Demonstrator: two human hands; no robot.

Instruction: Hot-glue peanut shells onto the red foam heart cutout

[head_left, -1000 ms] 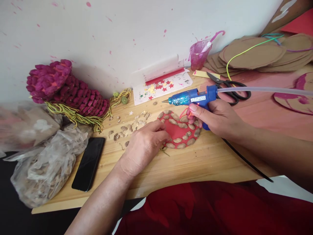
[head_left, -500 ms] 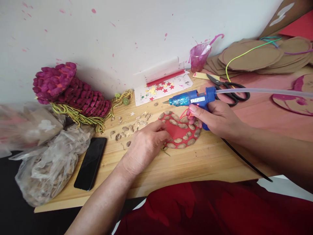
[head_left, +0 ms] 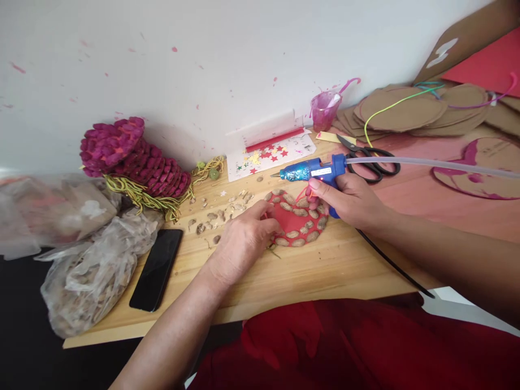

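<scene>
A red disc (head_left: 289, 221) lies on the wooden table, with peanut shells (head_left: 312, 236) set around its rim and some further in. My left hand (head_left: 246, 233) rests at the disc's left edge, its fingers bent together; whatever they pinch is hidden. My right hand (head_left: 352, 200) is wrapped round a blue glue gun (head_left: 311, 170), whose nozzle points left above the disc's far side. An orange cord loop hangs by the right fingers. Loose shells and crumbs (head_left: 212, 216) are scattered left of the disc.
At left are a black phone (head_left: 156, 270), plastic bags (head_left: 99, 281) and a magenta stack (head_left: 150, 165). Behind are a sheet with stars (head_left: 266, 157), a stained cup (head_left: 325, 108), black scissors (head_left: 376, 165) and cardboard discs (head_left: 400, 108). A painted disc (head_left: 487, 162) lies at right.
The camera view has shifted a little, moving the objects at left rightward and those at right leftward. Both hands keep nearly the same pose, and the right still holds the glue gun.
</scene>
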